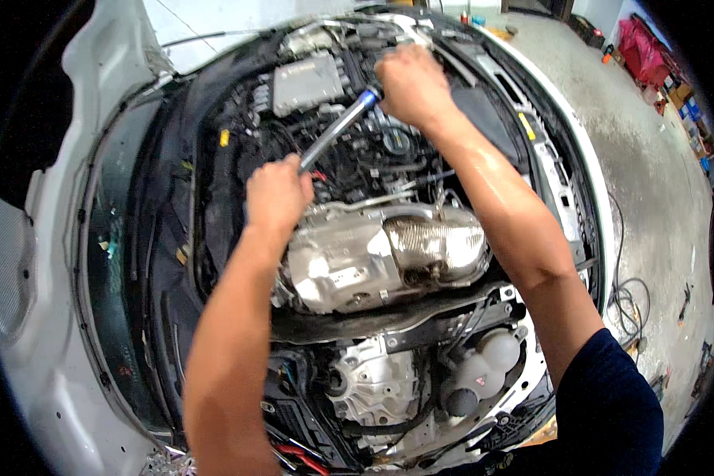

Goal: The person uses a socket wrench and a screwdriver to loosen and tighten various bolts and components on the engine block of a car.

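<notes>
A long silver wrench-like bar with a blue band slants over the dark engine in an open car engine bay. My left hand is closed on its lower end, left of centre. My right hand is closed around the upper end, beyond the blue band; the tool's end there is hidden by my fingers and blurred. A flat silver housing sits behind the bar. Below my hands lies a large silver heat shield.
A white body panel borders the left. A translucent reservoir and a cast aluminium part sit at the near side. On the right, the concrete floor holds looped cables and cluttered items along its edge, including a red bundle.
</notes>
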Demonstrator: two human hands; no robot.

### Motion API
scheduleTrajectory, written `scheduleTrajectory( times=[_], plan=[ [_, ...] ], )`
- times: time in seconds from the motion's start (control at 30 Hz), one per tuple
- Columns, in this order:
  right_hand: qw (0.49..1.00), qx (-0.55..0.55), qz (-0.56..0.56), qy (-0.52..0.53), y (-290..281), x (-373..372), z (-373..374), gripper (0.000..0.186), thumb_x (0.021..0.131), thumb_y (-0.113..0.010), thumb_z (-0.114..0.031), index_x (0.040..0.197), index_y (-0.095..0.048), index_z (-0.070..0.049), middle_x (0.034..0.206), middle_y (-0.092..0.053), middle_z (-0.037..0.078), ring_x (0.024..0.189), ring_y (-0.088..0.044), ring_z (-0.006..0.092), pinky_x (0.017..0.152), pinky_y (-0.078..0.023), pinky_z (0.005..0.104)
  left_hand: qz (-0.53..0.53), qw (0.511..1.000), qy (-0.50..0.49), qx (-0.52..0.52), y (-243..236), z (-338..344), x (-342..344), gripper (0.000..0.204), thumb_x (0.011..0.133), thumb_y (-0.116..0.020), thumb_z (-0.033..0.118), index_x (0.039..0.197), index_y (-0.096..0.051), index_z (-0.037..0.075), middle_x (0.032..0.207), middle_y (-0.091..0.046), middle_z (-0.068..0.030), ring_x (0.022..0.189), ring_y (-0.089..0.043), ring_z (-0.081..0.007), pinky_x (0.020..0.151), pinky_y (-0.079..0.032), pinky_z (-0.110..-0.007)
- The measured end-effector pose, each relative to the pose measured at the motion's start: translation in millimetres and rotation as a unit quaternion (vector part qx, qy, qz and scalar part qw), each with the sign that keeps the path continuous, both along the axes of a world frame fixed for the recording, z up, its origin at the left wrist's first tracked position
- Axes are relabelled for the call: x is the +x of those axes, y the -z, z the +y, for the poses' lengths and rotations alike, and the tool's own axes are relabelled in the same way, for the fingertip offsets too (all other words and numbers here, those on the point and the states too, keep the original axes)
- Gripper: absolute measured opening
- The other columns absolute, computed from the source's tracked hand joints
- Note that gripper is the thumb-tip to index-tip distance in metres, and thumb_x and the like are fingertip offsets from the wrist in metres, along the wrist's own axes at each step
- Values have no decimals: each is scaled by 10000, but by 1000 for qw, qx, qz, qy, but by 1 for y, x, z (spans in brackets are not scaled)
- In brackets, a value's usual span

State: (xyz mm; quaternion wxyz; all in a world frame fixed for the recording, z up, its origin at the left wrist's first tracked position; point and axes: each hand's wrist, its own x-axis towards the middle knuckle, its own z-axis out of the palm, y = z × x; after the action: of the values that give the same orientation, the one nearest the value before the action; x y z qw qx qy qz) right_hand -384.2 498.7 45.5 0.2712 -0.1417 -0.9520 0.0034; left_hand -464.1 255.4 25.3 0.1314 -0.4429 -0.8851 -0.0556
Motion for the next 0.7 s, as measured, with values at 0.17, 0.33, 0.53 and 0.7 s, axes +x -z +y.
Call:
scheduleTrajectory(
  times=[0.17,0.33,0.53,0.7],
  plan=[
    [995,49,-70,-53,-25,-56,14,217,676,-751,-180,858,-707,-71,982,-675,88,1080,-571,251,1020,-360,417,-234,966,-112,-11,-29,11,-18,308,860,-645,311,937,-678,14,843,-683,-226,709,-686,-334,684,-563,-420],
    [993,83,-52,-63,-43,-86,2,152,803,-618,-125,930,-694,-92,1121,-618,113,1163,-533,261,1111,-285,465,-403,905,-98,99,-23,-2,-29,252,912,-644,227,845,-659,-16,650,-670,-70,535,-630,-121,499,-504,-299],
    [994,94,-41,-39,-93,-92,5,199,814,-607,-122,998,-681,-105,1104,-615,91,1157,-535,239,1071,-328,420,-367,918,-85,126,-93,0,-30,258,896,-666,219,785,-655,-14,613,-632,-53,494,-576,-121,454,-442,-281],
    [991,122,33,-43,-118,-82,-2,182,780,-640,-95,957,-681,-88,1005,-633,115,1091,-571,278,1024,-362,435,-402,904,-104,104,-136,-15,-22,246,853,-682,217,839,-693,-28,685,-681,-97,554,-625,-146,531,-486,-308]
  ],
)
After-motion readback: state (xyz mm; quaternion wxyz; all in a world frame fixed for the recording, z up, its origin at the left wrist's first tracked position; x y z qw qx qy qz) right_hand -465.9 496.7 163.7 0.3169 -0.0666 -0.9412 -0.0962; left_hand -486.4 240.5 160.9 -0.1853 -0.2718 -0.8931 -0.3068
